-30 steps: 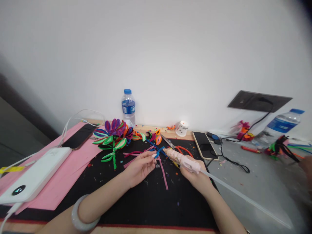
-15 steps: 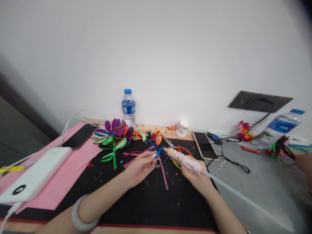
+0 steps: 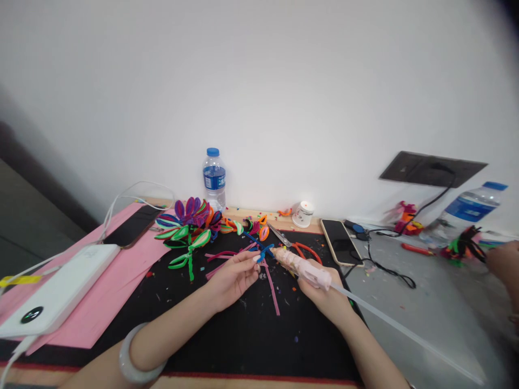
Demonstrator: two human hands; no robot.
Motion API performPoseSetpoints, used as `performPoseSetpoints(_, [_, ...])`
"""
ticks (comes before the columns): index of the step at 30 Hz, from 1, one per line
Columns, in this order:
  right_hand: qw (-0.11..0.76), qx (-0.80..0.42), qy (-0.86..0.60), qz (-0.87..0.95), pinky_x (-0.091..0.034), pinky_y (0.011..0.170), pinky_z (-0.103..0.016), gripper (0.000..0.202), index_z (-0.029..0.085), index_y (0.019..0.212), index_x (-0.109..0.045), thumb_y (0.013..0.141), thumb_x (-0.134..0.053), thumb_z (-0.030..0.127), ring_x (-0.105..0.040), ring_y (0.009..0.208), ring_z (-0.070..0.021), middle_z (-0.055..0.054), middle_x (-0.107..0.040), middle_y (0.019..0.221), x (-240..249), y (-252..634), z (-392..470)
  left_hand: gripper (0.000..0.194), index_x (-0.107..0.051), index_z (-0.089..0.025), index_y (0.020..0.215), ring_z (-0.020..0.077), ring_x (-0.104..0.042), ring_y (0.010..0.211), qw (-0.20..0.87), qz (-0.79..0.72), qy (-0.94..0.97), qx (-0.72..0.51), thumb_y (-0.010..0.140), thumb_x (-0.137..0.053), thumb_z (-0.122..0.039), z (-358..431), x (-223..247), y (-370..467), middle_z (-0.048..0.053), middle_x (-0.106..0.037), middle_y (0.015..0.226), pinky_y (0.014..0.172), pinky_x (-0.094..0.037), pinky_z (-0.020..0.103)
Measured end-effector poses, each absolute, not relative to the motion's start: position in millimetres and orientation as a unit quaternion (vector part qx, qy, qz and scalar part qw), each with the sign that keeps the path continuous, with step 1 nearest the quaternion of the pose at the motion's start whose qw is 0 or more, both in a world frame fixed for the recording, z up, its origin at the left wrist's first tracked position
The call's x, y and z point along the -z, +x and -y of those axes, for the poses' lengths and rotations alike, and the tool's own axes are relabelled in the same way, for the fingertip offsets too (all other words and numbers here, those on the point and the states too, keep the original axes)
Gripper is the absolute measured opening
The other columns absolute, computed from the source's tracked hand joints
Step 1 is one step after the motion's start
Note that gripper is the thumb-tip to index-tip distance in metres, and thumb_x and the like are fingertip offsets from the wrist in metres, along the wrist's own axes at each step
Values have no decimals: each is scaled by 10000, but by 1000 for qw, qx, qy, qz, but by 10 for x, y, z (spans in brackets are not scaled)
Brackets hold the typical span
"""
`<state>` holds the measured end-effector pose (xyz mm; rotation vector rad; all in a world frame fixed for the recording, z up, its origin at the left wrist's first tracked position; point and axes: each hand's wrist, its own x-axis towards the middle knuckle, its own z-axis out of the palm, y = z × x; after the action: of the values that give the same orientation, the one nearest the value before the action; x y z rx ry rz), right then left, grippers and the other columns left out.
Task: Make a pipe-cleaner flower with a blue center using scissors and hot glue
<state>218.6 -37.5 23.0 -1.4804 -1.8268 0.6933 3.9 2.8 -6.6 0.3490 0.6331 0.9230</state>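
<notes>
Wall [image 3: 259, 97], plain white, fills the upper part of my feed, with the black surface [image 3: 259, 346] spread below it. I read the clock from just below the centre. Pink paper [image 3: 101, 302] lies between eight and nine o'clock, and a white power bank [image 3: 60, 292] rests on it farther out. A multicoloured flower bunch [image 3: 190, 219] sits between nine and ten. At four o'clock I have the right hand [image 3: 324, 300] wrapped round a pale pink glue gun [image 3: 300, 266], its nozzle aimed toward ten. At eight, the left hand [image 3: 237, 273] has thumb and fingers drawn together in a pinch. A blue-capped bottle [image 3: 214, 178] stands between ten and eleven, a white cup [image 3: 303, 214] near two. Smallest is the bent blue strip [image 3: 266, 253] at the clock's centre, pinched in that left hand near the nozzle; I can't tell whether strip and nozzle touch.
</notes>
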Motion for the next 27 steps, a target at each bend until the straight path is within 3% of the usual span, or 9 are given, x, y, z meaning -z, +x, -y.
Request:
performPoseSetpoints(13, [326,-272,-551,718,-293,461,-212,154,198,611,-374,729,-471,177,-343,472,-90,51,-359,543,-225,2160,381,150,-639,-109,791,75,-611,577,832,-302,155,-438,740,-548,-1,-22,39,48,34,-628,637,579,-512,147])
performPoseSetpoints(27, [332,-251,-585,696,-348,458,-206,59,193,652,-466,701,-489,216,-434,465,-103,41,-460,534,-272,2173,397,138,-642,-110,789,75,-610,590,833,-297,161,-439,734,-563,-11,-30,58,40,33,-623,656,587,-514,150])
